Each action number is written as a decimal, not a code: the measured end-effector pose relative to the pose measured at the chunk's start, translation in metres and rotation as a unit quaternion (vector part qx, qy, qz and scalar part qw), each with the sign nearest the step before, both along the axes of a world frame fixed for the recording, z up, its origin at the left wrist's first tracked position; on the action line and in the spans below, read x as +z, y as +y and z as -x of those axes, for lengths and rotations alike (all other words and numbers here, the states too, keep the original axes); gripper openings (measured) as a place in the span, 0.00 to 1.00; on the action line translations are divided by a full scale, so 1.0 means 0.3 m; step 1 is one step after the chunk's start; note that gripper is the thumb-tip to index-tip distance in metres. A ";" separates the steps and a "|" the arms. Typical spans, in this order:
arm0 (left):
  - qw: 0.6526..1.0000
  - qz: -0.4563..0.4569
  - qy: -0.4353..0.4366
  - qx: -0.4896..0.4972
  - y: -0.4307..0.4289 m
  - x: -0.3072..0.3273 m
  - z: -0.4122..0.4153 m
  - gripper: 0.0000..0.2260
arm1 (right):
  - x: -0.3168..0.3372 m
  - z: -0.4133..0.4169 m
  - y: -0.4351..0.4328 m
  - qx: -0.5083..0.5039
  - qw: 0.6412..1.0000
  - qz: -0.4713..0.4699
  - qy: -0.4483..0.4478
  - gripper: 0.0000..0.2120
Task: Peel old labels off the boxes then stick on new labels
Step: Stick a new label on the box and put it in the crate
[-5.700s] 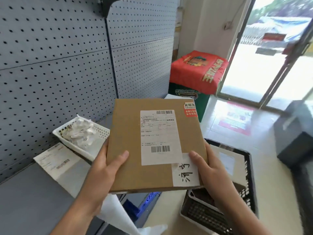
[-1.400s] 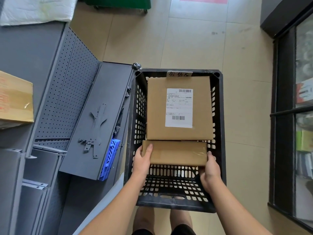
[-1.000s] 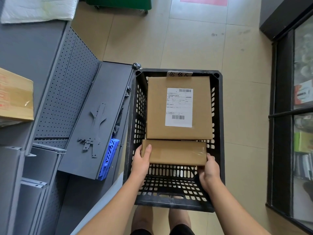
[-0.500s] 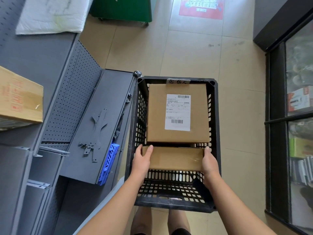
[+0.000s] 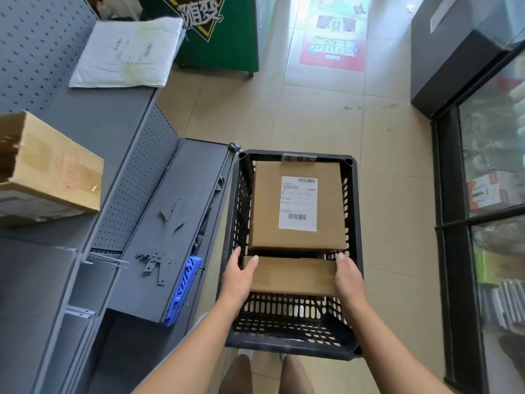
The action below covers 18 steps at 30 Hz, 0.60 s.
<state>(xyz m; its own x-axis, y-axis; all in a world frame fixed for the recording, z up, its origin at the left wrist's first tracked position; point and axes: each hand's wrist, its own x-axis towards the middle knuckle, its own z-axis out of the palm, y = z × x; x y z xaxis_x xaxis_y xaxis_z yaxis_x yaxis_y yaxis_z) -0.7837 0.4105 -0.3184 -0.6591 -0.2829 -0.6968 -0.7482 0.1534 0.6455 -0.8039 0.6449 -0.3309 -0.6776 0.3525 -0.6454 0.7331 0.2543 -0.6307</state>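
Nearest to me, the person's bare knees show just under the near rim of a black slatted crate [image 5: 292, 346]. Both forearms reach down into it. The left grip [image 5: 238, 277] is closed round the left end of a small brown box [image 5: 292, 275], thumb lying on its top face. The right grip [image 5: 348, 275] clasps the right end, fingers curled over the edge. The small box lies level across the crate's near half, with the open lattice floor showing on its near side. No label shows on its upper face.

Just beyond it, filling the far half, lies a larger brown box [image 5: 264, 209] with a white shipping label [image 5: 298, 203] on top, barcodes at its head and foot. I cannot tell whether the two boxes touch. A handwritten paper tag [image 5: 298, 159] sits on the crate's far rim.

To the left stands a grey desk [image 5: 93, 129] carrying a taped carton [image 5: 51, 172] near its front edge and, further back, a white padded mailer [image 5: 127, 52]. Beyond that is a green cabinet [image 5: 218, 29].
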 end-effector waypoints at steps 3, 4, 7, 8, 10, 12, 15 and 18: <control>0.999 0.015 0.028 -0.026 -0.012 0.052 0.003 0.29 | 0.048 0.011 -0.007 0.034 0.999 -0.019 0.023 0.21; 0.998 0.020 0.038 -0.035 -0.018 0.072 0.005 0.29 | 0.067 0.014 -0.010 0.043 0.998 -0.021 0.032 0.21; 0.995 0.036 0.067 -0.067 -0.033 0.137 0.019 0.28 | 0.134 0.033 -0.025 0.068 0.996 -0.028 0.054 0.20; 0.993 0.044 0.077 -0.076 -0.041 0.163 0.021 0.27 | 0.160 0.038 -0.034 0.080 0.994 -0.031 0.063 0.20; 0.989 0.058 0.097 -0.091 -0.060 0.223 0.030 0.26 | 0.228 0.056 -0.060 0.101 0.990 -0.036 0.089 0.18; 0.985 0.071 0.119 -0.105 -0.084 0.282 0.044 0.25 | 0.299 0.076 -0.091 0.127 0.984 -0.043 0.121 0.17; 0.976 0.096 0.156 -0.115 -0.129 0.375 0.064 0.24 | 0.402 0.095 -0.142 0.176 0.965 -0.077 0.176 0.17; 0.964 0.131 0.191 -0.131 -0.182 0.474 0.072 0.23 | 0.501 0.105 -0.196 0.210 0.945 -0.117 0.224 0.16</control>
